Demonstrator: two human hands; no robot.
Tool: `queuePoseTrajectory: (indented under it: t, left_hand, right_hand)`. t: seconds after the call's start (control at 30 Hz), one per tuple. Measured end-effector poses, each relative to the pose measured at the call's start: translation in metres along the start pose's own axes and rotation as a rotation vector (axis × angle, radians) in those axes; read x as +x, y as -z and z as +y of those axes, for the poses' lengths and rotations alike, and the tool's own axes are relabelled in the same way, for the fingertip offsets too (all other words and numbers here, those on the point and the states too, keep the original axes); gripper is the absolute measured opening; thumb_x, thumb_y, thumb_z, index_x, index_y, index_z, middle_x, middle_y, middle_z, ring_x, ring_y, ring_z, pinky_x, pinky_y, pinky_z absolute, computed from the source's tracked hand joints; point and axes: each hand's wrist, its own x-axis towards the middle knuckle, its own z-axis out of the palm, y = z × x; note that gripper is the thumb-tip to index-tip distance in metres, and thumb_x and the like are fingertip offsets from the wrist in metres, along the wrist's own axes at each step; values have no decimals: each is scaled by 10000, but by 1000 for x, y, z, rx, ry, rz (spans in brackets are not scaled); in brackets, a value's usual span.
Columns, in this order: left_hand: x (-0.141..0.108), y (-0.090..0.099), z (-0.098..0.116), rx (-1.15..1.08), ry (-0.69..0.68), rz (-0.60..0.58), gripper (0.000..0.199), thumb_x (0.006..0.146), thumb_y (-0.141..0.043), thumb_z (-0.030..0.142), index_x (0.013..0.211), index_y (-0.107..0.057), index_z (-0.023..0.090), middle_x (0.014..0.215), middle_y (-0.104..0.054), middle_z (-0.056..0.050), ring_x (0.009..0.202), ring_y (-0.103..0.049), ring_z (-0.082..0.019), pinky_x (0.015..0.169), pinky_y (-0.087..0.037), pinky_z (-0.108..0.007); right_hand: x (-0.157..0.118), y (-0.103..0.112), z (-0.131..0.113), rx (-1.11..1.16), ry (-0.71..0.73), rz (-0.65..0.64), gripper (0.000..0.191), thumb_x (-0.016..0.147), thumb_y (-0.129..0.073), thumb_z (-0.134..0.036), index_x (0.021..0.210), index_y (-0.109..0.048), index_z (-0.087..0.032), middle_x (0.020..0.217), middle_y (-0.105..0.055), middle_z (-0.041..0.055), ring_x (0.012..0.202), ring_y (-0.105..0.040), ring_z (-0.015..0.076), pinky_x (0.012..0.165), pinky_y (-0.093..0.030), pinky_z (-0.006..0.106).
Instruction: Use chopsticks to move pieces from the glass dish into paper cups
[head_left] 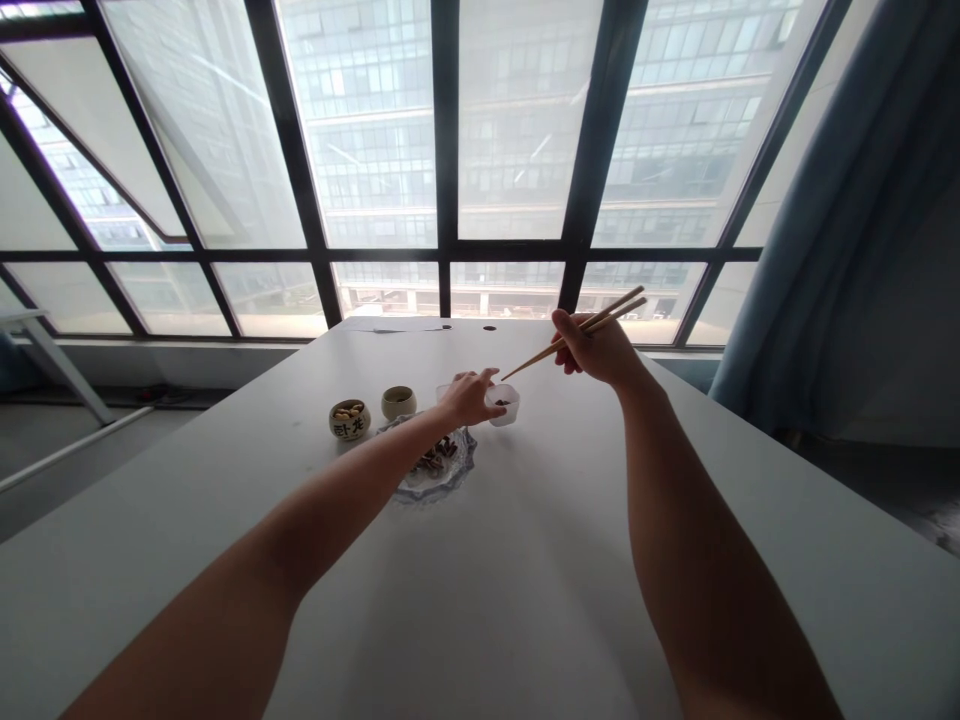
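My right hand [592, 345] is closed round a pair of wooden chopsticks [559, 343], whose tips point down and left, just above a small translucent plastic cup [507, 408]. A few dark bits lie inside that cup. My left hand [471, 396] reaches across the table to the cup's left side, its thumb and fingers curved about the rim. Under my left forearm sits a clear glass dish [435, 492] with a scalloped edge, holding dark brown pieces; the forearm hides part of it. Another translucent container [442, 391] is mostly hidden behind my left hand.
Left of the dish stand a small ceramic bowl [349, 424] with dark lettering, filled with nuts in shells, and a similar plain bowl [398, 402]. The white table [480, 600] reaches to tall windows. A blue curtain [810, 240] hangs at the right.
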Motion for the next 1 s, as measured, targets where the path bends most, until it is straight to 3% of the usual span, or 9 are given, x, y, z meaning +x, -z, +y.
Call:
queuePoseTrajectory:
  t: [0.23,0.37,0.5,0.67,0.83,1.0]
  left_hand:
    - [9,2,-5,105,22,-182,735,787,-738,459,1412,-447,203,1187,-718,-104,1289,-528,-325,1150,-266,-513]
    - [-4,22,-16,101,-7,-194,730,805,-714,459,1427,-434,199,1380,-613,-134,1379,-455,-312,1201,-150,-551]
    - [-42,53,-51,49,-3,32,505,895,-608,423,1347,-532,212,1443,-571,-106,1386,-457,-286,1206,-171,-535]
    - [-111,75,-111,50,156,364,384,910,-575,377,1251,-595,201,1370,-627,-96,1309,-532,-274,1146,-320,-481]
    - [-154,66,-152,28,287,478,448,892,-591,421,1272,-559,187,1403,-586,-136,1327,-511,-310,1108,-382,-502]
    - [-168,44,-167,-63,297,477,533,864,-620,470,1307,-514,193,1368,-584,-150,1290,-535,-317,1082,-433,-498]
  right_hand:
    - [-4,-7,-22,87,-3,-128,649,844,-543,-751,604,-612,-153,440,-595,40,326,-533,98,309,-369,187]
    - [-8,-12,-33,145,18,-175,641,835,-551,-757,624,-621,-156,449,-607,36,331,-539,104,316,-383,192]
    - [-11,-27,-39,136,0,-206,647,800,-570,-780,628,-618,-158,455,-613,40,335,-541,105,313,-387,188]
    - [-12,-75,-31,121,-43,-335,651,763,-589,-801,626,-603,-165,462,-613,34,341,-543,102,322,-406,189]
    - [-15,-113,-21,106,-63,-344,648,767,-576,-803,637,-601,-168,462,-604,19,330,-517,90,316,-384,182]
    - [-18,-120,-12,92,-79,-342,644,772,-564,-803,657,-614,-172,474,-618,27,344,-538,105,318,-384,187]
